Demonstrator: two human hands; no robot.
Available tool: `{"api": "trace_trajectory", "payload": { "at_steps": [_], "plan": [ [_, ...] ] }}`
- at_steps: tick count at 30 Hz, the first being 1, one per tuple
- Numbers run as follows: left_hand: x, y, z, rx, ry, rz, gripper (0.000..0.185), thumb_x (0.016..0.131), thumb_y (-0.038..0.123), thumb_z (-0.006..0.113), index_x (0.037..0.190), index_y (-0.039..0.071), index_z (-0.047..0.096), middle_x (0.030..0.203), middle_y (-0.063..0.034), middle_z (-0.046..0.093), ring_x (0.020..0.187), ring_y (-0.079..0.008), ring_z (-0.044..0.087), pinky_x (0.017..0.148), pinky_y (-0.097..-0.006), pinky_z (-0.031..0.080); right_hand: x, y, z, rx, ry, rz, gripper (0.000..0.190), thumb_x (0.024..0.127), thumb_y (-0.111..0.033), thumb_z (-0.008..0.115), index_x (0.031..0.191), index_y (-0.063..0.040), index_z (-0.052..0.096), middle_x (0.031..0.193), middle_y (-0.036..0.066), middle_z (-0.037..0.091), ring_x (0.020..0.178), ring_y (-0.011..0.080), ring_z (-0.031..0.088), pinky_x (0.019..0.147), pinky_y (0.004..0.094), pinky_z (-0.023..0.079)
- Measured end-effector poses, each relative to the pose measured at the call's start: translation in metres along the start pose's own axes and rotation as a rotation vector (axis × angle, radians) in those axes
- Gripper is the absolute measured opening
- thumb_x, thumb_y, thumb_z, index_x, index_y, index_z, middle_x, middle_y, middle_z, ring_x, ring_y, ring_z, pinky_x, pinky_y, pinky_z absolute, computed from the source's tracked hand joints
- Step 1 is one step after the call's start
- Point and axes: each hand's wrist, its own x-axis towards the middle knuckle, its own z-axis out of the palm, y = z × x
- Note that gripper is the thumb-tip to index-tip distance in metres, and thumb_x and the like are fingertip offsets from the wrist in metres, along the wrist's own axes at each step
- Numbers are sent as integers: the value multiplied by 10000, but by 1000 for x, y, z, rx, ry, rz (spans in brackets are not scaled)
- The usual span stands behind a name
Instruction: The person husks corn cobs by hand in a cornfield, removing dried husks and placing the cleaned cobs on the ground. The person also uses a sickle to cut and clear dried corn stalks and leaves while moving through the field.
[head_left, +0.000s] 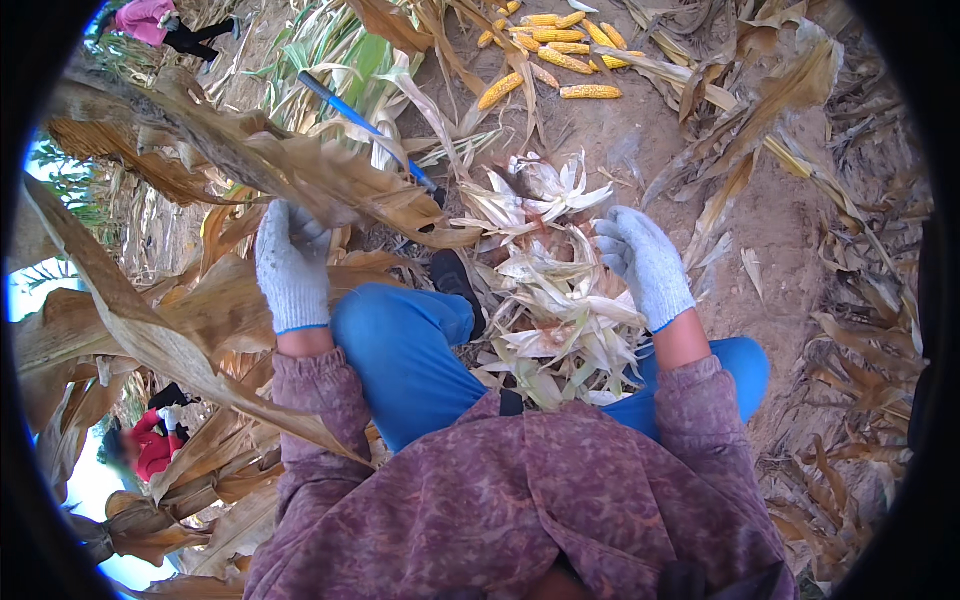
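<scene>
My left hand (291, 259), in a white knit glove with a blue cuff edge, is raised beside my knee among dry corn leaves. A broad brown corn leaf (352, 184) passes over its fingertips, so whether it grips anything is hidden. My right hand (645, 259), gloved the same way, hovers over the right side of a heap of pale corn husks (559, 300). Its fingers are loosely curled, and nothing shows in them. The opened husks lie on the ground between my legs, with reddish-brown silk among them.
Husked yellow corn ears (559, 56) lie piled on bare soil (780, 247) ahead. A blue tool handle (360, 120) slants beyond my left hand. Dry corn stalks and leaves (172, 330) crowd the left. Two people, in pink (142, 21) and red (154, 446), are farther left.
</scene>
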Motion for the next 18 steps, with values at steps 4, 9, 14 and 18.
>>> {"api": "trace_trajectory", "payload": {
  "at_steps": [4, 9, 14, 18],
  "plan": [
    [27, -11, -22, 252, -105, -11, 269, 1055, 251, 605, 1249, 75, 669, 1218, -79, 681, 1102, -234, 656, 891, -396, 568, 8, 1, 5, 12, 19, 31, 337, 1069, -303, 615, 1306, -65, 641, 1142, 76, 741, 888, 129, 686, 792, 287, 571],
    [-6, 0, 31, 42, -22, 151, 396, 1068, 254, 575, 1409, 54, 586, 1361, -118, 631, 1270, -262, 602, 1040, -432, 535, 52, 8, 29, -221, -72, 92, 264, 1044, -296, 627, 1155, -64, 688, 1024, 47, 737, 862, 119, 677, 768, 285, 563],
    [10, -41, 31, 477, 158, 383, 426, 985, 183, 701, 1368, 13, 625, 1359, -172, 661, 1243, -338, 633, 1045, -444, 518, 147, 50, 102, -529, -323, -7, 322, 1020, -340, 621, 1027, -30, 706, 900, 29, 699, 831, 132, 633, 778, 322, 525],
    [1, -25, 29, 1598, 160, 613, 302, 930, 129, 758, 1192, -18, 727, 1174, -198, 761, 1057, -353, 726, 934, -445, 549, 233, 103, 176, -960, -504, -294, 388, 961, -381, 568, 1115, -66, 736, 1142, 188, 712, 1124, 357, 665, 989, 446, 503]
  ]
}}
